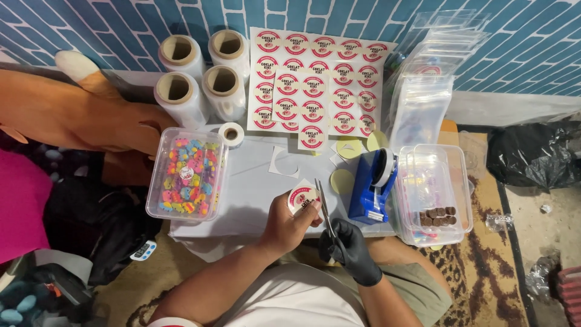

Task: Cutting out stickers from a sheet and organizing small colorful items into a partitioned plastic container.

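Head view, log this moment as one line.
left hand: holds round sticker | right hand: gloved, scissors cutting at sticker | tape dispenser beside

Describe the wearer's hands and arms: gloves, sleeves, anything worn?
The right hand wears a black glove that ends at the wrist; the forearm above it is bare. The left hand is ungloved, forearm also bare. No watch or rings are visible. A white shirt covers the torso.
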